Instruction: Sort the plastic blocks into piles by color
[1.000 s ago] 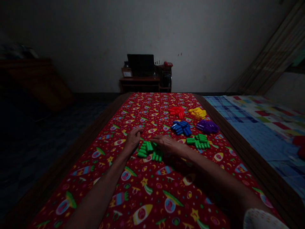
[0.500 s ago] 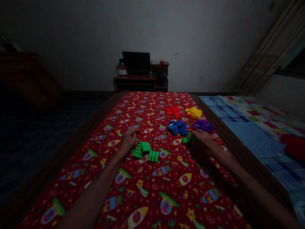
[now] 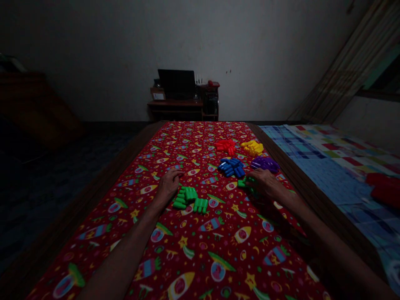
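Fingers (image 3: pixel 175 175) of the left hand (image 3: pixel 168 185) are held loosely together and laid flat on the red patterned cloth (image 3: pixel 200 250), just beside a near pile of green pieces (image 3: pixel 189 198). The right hand (image 3: pixel 265 184) is laid over a second green pile (image 3: pixel 244 183); whether anything is pinched cannot be told. Just beyond, blue pieces (image 3: pixel 231 166) and purple pieces (image 3: pixel 265 163) are seen.

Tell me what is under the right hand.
The right hand lies over green pieces; only a few ends poke out at its fingertips. How many it covers, and whether it grips any, is hidden.
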Action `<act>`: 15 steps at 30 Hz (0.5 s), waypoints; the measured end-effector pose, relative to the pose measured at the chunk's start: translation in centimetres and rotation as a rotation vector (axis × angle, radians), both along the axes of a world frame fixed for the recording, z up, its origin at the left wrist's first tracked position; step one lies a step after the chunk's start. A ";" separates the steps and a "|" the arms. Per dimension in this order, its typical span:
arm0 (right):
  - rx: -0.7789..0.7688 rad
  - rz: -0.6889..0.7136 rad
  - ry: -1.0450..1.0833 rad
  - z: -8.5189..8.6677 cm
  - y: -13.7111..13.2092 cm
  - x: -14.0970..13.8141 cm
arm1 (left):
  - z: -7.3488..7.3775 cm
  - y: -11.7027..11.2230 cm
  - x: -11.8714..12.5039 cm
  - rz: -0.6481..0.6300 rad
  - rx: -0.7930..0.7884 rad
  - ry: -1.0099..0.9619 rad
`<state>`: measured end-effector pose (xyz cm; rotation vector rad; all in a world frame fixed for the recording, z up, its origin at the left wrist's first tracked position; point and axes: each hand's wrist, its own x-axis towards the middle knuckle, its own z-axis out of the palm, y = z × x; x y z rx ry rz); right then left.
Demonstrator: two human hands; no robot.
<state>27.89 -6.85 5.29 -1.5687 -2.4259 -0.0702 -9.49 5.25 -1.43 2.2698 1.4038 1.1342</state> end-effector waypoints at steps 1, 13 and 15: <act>-0.028 0.010 -0.011 0.0 0.0 -0.1 | 0.0 0.0 0.0 0.002 -0.001 0.000; 0.058 0.104 -0.043 0.3 -0.2 -5.2 | -0.3 0.2 -0.1 -0.007 -0.001 0.009; 0.026 0.224 -0.034 -0.6 -0.2 -8.6 | -0.4 0.1 -0.1 -0.014 -0.003 0.008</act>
